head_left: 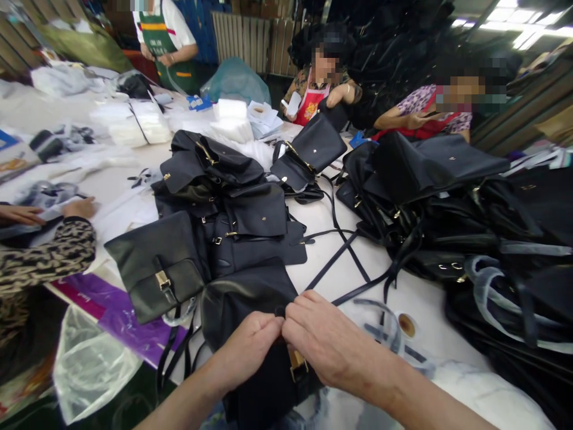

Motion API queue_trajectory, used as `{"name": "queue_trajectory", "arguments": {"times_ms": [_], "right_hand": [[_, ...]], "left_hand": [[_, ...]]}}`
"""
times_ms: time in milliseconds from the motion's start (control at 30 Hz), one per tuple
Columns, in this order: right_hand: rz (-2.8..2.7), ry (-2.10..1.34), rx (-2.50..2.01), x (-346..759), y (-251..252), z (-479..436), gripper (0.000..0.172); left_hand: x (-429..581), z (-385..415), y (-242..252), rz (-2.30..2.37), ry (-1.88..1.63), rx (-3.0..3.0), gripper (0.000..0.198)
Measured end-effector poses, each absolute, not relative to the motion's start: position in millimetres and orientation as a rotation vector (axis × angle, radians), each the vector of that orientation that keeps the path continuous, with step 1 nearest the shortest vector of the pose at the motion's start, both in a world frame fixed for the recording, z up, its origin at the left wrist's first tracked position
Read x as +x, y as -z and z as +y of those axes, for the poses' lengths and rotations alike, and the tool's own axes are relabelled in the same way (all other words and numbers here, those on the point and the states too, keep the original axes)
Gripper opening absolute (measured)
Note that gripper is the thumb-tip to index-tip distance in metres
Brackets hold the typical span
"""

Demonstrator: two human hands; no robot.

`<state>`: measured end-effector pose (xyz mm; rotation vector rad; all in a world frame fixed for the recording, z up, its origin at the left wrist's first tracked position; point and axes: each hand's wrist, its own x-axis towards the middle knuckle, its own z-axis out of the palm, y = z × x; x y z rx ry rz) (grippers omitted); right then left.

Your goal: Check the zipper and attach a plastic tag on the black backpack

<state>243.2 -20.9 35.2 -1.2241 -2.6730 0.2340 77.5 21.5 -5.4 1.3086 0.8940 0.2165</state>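
A black leather bag (pixel 244 298) with a gold clasp lies at the near edge of the white table (pixel 416 298). My left hand (pixel 248 349) and my right hand (pixel 324 337) meet at the middle of the bag's top edge, both with fingers closed, pinching the leather there. The gold clasp (pixel 296 363) shows just under my right hand. What lies under the fingertips is hidden.
A heap of black bags (pixel 224 203) with gold fittings lies just beyond, a larger pile (pixel 447 197) to the right, loose straps (pixel 344 251) between them. A person's patterned sleeve (pixel 45 251) rests at left. Other people work at the far side. White packing (pixel 134 122) at the back.
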Motion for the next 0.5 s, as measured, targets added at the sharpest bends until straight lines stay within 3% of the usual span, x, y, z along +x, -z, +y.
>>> {"name": "queue_trajectory", "arguments": {"times_ms": [267, 500], "right_hand": [[-2.551, -0.192, -1.292, 242, -10, -38, 0.03], [-2.392, -0.025, -1.364, 242, 3, -50, 0.031]], "left_hand": [[77, 23, 19, 0.936, -0.208, 1.288, 0.03], [85, 22, 25, 0.967, -0.244, 1.207, 0.028]]}}
